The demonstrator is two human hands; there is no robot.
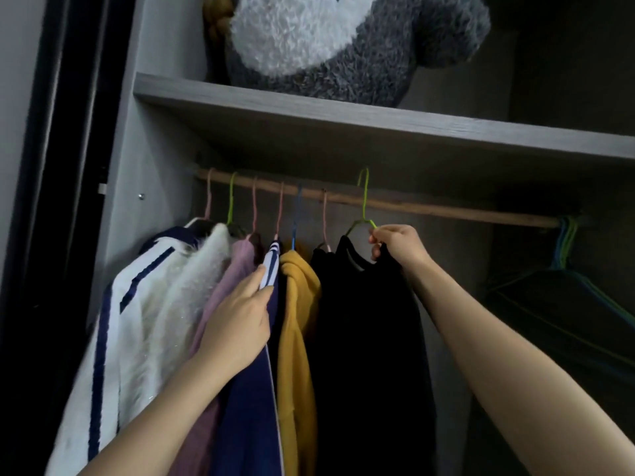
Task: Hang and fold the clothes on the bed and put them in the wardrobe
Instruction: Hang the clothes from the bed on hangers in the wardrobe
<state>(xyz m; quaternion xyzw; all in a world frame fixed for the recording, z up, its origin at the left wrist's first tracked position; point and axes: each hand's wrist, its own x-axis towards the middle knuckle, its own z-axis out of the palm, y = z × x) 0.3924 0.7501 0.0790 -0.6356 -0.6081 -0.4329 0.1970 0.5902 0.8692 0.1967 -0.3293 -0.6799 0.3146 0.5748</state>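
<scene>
Inside the wardrobe a wooden rail point(429, 205) carries several hung garments: a white and navy jacket point(117, 304), a white fluffy top point(192, 286), a mauve top point(237, 266), a navy striped garment point(254, 400), a yellow hoodie point(299, 304) and a black garment point(367, 338). The black garment hangs on a green hanger point(363, 201), whose hook is over the rail. My right hand point(395, 243) pinches that hanger's shoulder and the black fabric. My left hand point(240, 317) presses flat against the navy striped garment, pushing the clothes leftward.
A shelf point(343, 113) above the rail holds a big grey and white plush toy point(336, 46). Several bare blue and green hangers point(567, 242) hang at the rail's right end. The wardrobe's left wall point(137, 201) borders the clothes. A stretch of bare rail lies right of the black garment.
</scene>
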